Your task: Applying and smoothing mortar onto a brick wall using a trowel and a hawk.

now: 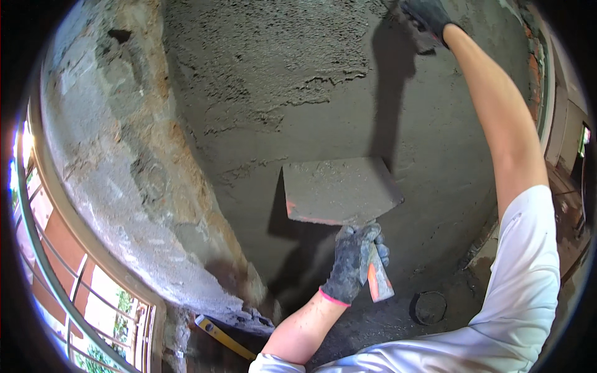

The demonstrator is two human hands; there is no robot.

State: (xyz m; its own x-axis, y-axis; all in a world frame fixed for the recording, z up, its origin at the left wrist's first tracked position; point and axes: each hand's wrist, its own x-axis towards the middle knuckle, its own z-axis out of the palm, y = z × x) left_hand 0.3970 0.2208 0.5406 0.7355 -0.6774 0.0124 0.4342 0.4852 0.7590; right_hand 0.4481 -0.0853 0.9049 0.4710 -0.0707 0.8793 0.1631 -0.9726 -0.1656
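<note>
My left hand [357, 258], in a dark grey glove with a pink cuff, is closed around the handle of a plasterer's hawk [342, 189]. The hawk's flat board is coated with grey mortar. Some orange shows along its lower left edge and on its handle end. My right hand [428, 17], gloved too, reaches up to the wet mortar wall [336, 130] at the top right. Its fingers are curled round something dark and thin that I cannot make out. The wall is rough and pitted at the upper left, smoother around and below the hawk.
A rough, patchy masonry edge [137, 155] runs down the left, beside a window with a curved metal railing [46, 248]. A yellow spirit level [224, 339] leans at the bottom. A round dark bucket [430, 308] stands low on the right. Bare brick [533, 68] shows at the far right.
</note>
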